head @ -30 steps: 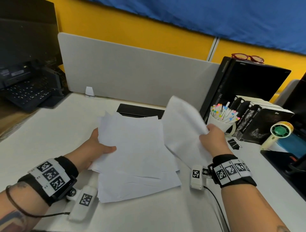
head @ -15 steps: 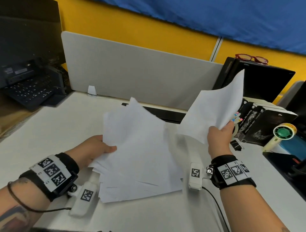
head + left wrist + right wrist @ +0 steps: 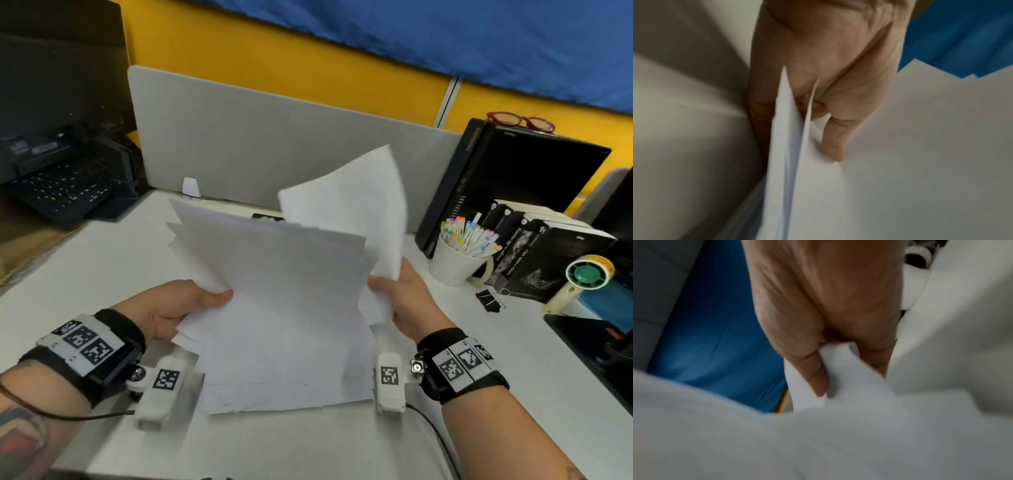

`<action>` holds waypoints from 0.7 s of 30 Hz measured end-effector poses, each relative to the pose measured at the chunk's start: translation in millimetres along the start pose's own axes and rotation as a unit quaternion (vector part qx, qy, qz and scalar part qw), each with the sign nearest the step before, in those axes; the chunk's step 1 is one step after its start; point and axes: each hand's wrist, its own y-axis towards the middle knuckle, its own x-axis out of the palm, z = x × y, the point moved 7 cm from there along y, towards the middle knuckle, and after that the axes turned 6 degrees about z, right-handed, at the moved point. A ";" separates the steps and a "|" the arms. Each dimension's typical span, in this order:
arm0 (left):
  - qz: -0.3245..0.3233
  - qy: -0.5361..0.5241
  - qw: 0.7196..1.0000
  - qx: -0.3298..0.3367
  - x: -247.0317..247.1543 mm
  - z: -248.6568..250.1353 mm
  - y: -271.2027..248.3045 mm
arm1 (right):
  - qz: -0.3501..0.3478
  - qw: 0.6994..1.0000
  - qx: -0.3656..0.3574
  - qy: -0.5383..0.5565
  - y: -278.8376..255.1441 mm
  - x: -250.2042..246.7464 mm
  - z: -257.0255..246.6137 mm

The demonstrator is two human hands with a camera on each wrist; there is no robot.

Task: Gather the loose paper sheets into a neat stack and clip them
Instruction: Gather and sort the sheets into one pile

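Swinging in from the right since a second ago, the right hand point(image 3: 407, 301) pinches a sheet point(image 3: 359, 205) against the stack point(image 3: 274, 308) the left hand point(image 3: 171, 308) grips; squaring and clipping remain.

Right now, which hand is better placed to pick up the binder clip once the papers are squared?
Probably the right hand: the binder clip lies on the desk just beyond it, near the white cup. The left hand grips the main stack, farther away.

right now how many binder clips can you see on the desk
1. A black binder clip lies on the desk right of the right hand, in front of the pen mug. Others may be hidden under the papers.
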 end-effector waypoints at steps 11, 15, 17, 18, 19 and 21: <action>0.079 -0.019 0.995 -0.060 -2.7 -3.1 -0.5 | -0.015 0.964 0.135 -0.227 -17.8 11.8 22.6; 0.108 -0.049 0.991 -0.061 -2.8 -3.1 1.9 | -0.083 0.904 0.164 -0.387 -27.0 10.8 28.0; 0.112 -0.051 0.991 -0.046 -4.0 -3.0 4.0 | -0.143 0.879 0.196 -0.411 -37.3 17.8 30.1; 0.110 -0.041 0.992 -0.035 -1.5 -3.1 5.0 | -0.163 0.861 0.191 -0.444 -38.4 20.2 29.7; 0.104 -0.023 0.994 -0.019 2.0 -2.9 6.0 | -0.166 0.848 0.174 -0.472 -37.4 22.7 27.6; 0.126 0.017 0.992 0.021 7.5 -1.6 5.6 | -0.108 0.869 0.123 -0.467 -26.7 25.5 23.2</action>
